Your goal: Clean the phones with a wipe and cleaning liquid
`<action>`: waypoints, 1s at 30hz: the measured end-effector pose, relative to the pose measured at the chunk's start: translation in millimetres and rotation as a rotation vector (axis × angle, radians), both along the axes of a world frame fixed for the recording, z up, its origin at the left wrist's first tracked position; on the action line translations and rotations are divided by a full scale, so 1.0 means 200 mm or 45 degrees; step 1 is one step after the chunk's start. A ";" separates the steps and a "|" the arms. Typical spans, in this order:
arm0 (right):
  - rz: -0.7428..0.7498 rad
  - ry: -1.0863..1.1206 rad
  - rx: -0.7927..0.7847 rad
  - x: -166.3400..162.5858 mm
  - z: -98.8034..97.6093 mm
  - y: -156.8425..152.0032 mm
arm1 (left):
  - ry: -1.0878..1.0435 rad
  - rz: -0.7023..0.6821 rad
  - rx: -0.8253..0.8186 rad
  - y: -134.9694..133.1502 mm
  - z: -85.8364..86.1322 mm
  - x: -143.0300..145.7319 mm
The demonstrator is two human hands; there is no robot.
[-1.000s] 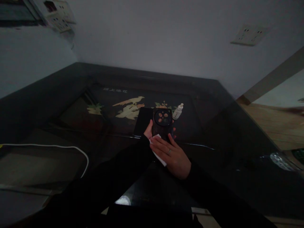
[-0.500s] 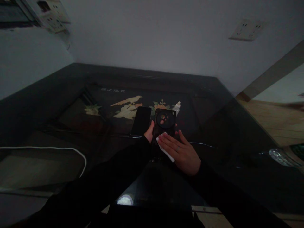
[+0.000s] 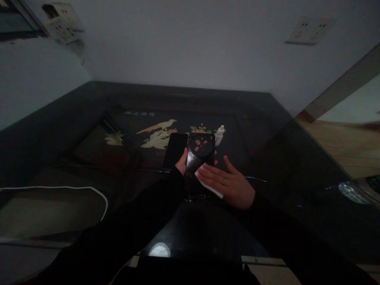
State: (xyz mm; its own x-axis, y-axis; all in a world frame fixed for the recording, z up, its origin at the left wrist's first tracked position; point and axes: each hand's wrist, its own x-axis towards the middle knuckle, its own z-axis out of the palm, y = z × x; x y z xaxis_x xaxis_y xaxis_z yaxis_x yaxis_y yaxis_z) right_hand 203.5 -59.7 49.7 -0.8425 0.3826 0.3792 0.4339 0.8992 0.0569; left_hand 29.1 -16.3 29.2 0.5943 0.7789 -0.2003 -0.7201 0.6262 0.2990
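My left hand (image 3: 181, 161) grips a black phone case (image 3: 201, 151) with a round camera cut-out, holding it tilted above the dark table (image 3: 267, 150). My right hand (image 3: 230, 182) lies flat with fingers stretched out, pressing a white wipe (image 3: 208, 183) against the lower part of the case. A ring shows on one finger. A black phone (image 3: 174, 150) lies flat on the table just left of the case. A small white dropper bottle (image 3: 219, 134) stands right behind the case.
The glass-topped table has an inlaid bird and flower picture (image 3: 157, 132). A white cable (image 3: 74, 190) loops across the left side. Wall sockets (image 3: 308, 29) sit on the white wall behind. A shiny object (image 3: 353, 192) lies at the far right edge.
My right hand with the wipe slid to the right and flattened across the lower case. The case tilted slightly in my left hand.
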 end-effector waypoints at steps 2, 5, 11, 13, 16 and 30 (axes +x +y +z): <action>-0.100 0.076 0.017 0.02 0.00 0.01 | 0.020 -0.009 -0.030 0.00 -0.01 0.00; 0.016 0.063 -0.002 0.00 -0.02 -0.03 | 0.027 0.003 -0.020 -0.01 -0.01 -0.01; 0.005 0.040 0.030 0.05 -0.01 0.02 | 0.057 0.104 -0.031 -0.01 -0.01 0.01; -0.115 0.106 0.046 0.08 0.00 0.04 | 0.076 0.201 -0.071 -0.01 -0.01 0.02; -0.074 0.111 0.020 0.05 -0.01 0.01 | 0.043 0.156 -0.049 -0.01 -0.02 0.01; 0.088 0.125 -0.005 0.07 -0.05 -0.05 | 0.024 0.127 -0.064 0.00 -0.02 0.00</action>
